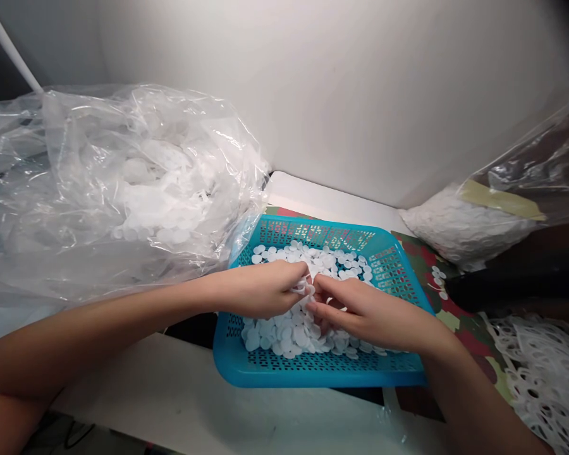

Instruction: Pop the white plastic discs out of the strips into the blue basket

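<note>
A blue plastic basket (246, 376) with slotted walls holds a layer of small, flat white discs (284, 335). Above these discs, my left hand (270, 287) has its fingers closed on a thin white piece (304, 287) with looped edges. My right hand (360, 306) meets it from the right, thumb and forefinger curled together at the same white piece. The fingertips of both hands nearly touch, and they partly hide what lies between them.
At left stands a large clear plastic bag (171, 126) with white pieces inside. Another bag of white pieces (469, 227) rests at the back right. White cut-out webbing (545, 379) is heaped at the right, and a few discs (439, 276) lie on the patterned cloth (469, 335).
</note>
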`<move>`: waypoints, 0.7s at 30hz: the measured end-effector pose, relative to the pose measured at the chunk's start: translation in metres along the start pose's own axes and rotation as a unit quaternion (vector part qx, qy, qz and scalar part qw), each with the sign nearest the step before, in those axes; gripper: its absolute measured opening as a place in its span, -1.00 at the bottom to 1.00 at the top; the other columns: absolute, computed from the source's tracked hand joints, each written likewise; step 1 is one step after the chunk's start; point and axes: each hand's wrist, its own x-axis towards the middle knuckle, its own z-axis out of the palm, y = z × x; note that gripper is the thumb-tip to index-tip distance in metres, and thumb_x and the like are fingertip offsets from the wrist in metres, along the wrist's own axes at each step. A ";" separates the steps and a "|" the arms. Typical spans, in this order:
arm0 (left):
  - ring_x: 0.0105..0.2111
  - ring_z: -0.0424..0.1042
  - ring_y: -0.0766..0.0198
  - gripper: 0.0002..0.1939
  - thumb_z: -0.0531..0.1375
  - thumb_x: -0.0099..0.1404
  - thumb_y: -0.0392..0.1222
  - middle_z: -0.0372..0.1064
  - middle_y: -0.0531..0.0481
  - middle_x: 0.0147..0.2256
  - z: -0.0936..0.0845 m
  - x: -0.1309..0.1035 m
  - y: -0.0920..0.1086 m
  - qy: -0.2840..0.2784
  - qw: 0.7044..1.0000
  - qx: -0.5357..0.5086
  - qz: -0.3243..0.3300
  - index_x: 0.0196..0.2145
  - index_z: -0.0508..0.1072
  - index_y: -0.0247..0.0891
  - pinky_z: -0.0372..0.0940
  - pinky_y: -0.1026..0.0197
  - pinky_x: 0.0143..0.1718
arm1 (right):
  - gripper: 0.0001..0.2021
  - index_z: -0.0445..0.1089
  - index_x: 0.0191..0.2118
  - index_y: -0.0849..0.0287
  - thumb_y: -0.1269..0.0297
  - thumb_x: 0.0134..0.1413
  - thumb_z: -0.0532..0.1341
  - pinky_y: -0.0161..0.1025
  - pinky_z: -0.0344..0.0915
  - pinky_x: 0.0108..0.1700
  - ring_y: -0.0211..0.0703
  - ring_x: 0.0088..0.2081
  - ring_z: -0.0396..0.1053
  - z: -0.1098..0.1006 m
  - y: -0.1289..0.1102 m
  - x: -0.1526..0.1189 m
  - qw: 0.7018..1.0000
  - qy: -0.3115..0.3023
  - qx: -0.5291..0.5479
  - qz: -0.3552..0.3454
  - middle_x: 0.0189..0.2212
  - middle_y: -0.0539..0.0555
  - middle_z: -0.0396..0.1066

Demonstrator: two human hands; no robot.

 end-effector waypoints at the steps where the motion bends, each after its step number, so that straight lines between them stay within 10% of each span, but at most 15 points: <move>1: -0.58 0.17 0.37 -0.81 -0.12 0.28 -0.09 0.24 0.00 -0.45 0.000 0.000 -0.001 0.003 1.000 -0.003 0.004 -0.36 0.13 -0.24 0.06 0.33 -0.64 | -0.81 0.16 -0.32 0.14 0.18 0.22 -0.08 -0.33 0.18 -0.40 -0.26 -0.43 0.32 0.000 0.000 0.000 1.000 -0.001 0.006 0.000 -0.44 -0.03 0.39; 21: -0.49 0.28 0.33 -0.82 0.05 0.17 -0.15 0.36 -0.02 -0.41 0.008 0.002 -0.002 0.010 0.998 0.039 0.043 -0.31 0.37 -0.25 0.06 0.33 -0.60 | -0.86 0.27 -0.31 0.13 0.21 0.02 0.18 -0.37 0.15 -0.45 -0.27 -0.42 0.30 0.001 0.010 0.001 0.999 -0.026 -0.029 -0.023 -0.42 -0.05 0.37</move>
